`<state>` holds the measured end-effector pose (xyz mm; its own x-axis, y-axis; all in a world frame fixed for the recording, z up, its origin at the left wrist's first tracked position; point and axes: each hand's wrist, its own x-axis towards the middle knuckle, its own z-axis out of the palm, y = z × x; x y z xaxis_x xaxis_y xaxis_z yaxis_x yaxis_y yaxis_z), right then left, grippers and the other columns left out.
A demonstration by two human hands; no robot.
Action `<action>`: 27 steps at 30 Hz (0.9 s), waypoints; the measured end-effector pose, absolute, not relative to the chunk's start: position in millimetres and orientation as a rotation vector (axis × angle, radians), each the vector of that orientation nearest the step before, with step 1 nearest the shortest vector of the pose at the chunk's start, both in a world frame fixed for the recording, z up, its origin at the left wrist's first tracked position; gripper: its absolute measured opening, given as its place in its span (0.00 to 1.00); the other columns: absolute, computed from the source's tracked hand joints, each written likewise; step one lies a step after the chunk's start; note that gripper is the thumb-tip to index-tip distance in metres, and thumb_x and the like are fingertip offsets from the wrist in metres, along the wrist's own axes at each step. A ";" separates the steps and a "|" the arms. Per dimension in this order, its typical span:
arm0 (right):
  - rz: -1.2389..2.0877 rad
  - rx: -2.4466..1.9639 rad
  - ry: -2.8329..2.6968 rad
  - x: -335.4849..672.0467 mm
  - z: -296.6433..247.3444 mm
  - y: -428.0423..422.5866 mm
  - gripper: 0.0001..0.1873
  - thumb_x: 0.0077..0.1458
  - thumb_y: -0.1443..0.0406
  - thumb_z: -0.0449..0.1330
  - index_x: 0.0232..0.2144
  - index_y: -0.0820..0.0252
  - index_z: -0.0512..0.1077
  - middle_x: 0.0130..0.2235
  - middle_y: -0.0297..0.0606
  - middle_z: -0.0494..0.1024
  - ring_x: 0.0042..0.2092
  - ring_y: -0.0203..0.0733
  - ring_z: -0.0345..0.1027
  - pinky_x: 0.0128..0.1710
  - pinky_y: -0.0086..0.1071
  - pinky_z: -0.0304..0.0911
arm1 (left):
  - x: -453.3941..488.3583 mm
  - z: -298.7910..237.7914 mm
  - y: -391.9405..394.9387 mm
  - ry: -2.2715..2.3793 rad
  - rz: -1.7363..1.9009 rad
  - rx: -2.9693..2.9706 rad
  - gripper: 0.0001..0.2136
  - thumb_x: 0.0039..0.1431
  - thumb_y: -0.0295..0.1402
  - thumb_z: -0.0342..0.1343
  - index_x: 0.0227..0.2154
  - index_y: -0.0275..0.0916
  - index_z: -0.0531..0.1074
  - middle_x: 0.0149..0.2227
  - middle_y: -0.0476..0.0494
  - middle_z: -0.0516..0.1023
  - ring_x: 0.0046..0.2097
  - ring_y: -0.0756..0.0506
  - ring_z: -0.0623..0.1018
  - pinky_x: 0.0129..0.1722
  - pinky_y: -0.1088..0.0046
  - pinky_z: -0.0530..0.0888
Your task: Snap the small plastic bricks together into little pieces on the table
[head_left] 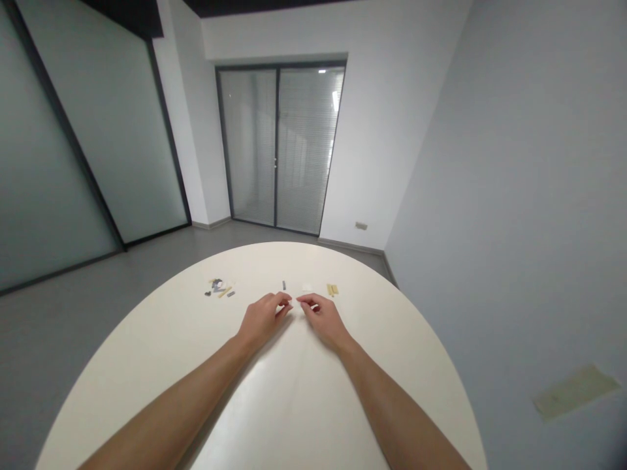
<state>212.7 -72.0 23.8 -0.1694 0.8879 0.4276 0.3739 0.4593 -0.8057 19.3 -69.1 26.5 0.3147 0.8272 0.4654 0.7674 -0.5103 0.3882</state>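
Both of my hands rest on a round cream table (pixel 147 365), fingertips nearly meeting at its middle. My left hand (pixel 263 318) is closed in a pinch, and so is my right hand (pixel 324 320); whatever sits between the fingertips is too small to name. Just beyond them lie a small dark grey piece (pixel 283 285), a pale white piece (pixel 307 288) and a tan piece (pixel 332 290).
A small heap of grey, black and tan pieces (pixel 219 288) lies at the table's far left. Past the table are grey floor, a glass sliding door (pixel 279 147) with blinds, frosted glass panels on the left and a plain wall close on the right.
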 end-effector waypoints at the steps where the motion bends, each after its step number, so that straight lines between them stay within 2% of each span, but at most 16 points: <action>1: 0.675 -1.078 -1.752 212.8 23.7 -72.0 0.11 0.58 0.61 0.57 0.40 0.57 0.77 0.40 0.38 0.80 0.39 0.39 0.72 0.38 0.33 0.66 | 19.5 27.5 -69.9 1.508 0.959 2.466 0.09 0.64 0.37 0.50 0.43 0.45 0.72 0.40 0.48 0.80 0.42 0.46 0.78 0.40 0.71 0.72; 7: 0.699 -1.064 -1.758 213.3 22.8 -70.6 0.13 0.54 0.61 0.62 0.42 0.57 0.76 0.39 0.37 0.79 0.38 0.39 0.72 0.37 0.32 0.67 | 19.6 29.9 -72.0 1.491 0.970 2.464 0.08 0.64 0.38 0.51 0.41 0.44 0.73 0.40 0.48 0.79 0.41 0.46 0.78 0.39 0.71 0.72; 27: 0.690 -1.075 -1.751 214.7 20.4 -67.6 0.14 0.56 0.59 0.61 0.43 0.57 0.77 0.38 0.37 0.80 0.38 0.39 0.70 0.38 0.33 0.64 | 17.3 18.8 -66.1 1.407 0.999 2.490 0.10 0.62 0.33 0.52 0.44 0.46 0.73 0.43 0.48 0.79 0.44 0.46 0.78 0.43 0.71 0.73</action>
